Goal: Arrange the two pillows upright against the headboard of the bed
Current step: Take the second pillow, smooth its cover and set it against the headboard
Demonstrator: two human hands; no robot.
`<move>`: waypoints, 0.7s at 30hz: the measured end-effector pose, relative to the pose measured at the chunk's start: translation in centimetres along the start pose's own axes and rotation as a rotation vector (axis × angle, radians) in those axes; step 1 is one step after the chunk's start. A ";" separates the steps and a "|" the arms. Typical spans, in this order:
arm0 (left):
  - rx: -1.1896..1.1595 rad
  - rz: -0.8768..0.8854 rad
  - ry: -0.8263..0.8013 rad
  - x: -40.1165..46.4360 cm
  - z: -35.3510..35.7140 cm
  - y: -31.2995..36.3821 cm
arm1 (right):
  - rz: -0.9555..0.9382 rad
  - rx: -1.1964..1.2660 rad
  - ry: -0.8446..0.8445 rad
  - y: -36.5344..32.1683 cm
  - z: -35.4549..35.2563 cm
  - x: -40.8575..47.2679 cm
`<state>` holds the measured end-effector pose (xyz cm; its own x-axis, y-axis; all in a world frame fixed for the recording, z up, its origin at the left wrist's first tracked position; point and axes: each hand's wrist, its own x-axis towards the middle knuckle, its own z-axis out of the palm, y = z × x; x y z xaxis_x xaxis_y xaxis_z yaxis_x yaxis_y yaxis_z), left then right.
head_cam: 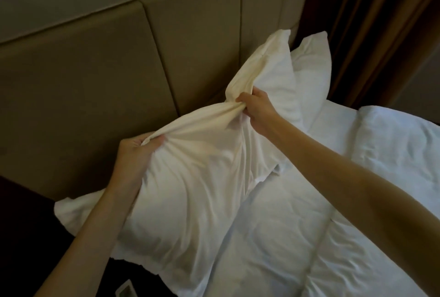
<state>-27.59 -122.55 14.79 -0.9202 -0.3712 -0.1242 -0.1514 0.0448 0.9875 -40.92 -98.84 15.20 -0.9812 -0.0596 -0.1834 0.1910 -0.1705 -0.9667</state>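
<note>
A person's left hand (133, 151) and right hand (256, 108) clench bunched fabric along the top edge of the near pillow (190, 189), which stands against the padded headboard (95, 77). Beyond the right-hand grip, the second pillow (312, 70) already leans upright; squaring this one seems all that remains. Below the grips lies a rumpled white duvet (333, 201), with brown curtains (369, 22) beyond.

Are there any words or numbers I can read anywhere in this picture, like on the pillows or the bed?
None can be read.
The near pillow, the far pillow, the blanket and the headboard are all plain.
The small pale object at the bottom edge is too dark and blurred to show any writing.
</note>
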 end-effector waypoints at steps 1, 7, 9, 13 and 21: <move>-0.001 -0.007 0.005 0.1 -0.3 -0.2 | 0.003 -0.008 -0.007 0.3 0.4 0.1; 0.117 -0.126 -0.040 1.8 -1.2 -4.3 | 0.060 -0.358 -0.122 3.2 0.3 0.8; 0.544 -0.147 -0.114 1.8 -1.3 -7.7 | 0.167 -0.534 -0.202 5.2 -0.4 0.1; 1.345 -0.002 -0.125 0.3 -2.0 -13.3 | 0.242 -0.676 -0.165 8.0 -2.2 -1.4; 1.169 0.115 -0.162 3.5 1.6 -12.2 | 0.325 -0.568 0.093 9.8 -7.4 -3.5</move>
<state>-29.49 -122.90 2.12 -0.9723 -0.1912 -0.1344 -0.2249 0.9217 0.3161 -35.84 -93.02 5.06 -0.8789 0.0694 -0.4720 0.4595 0.3889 -0.7985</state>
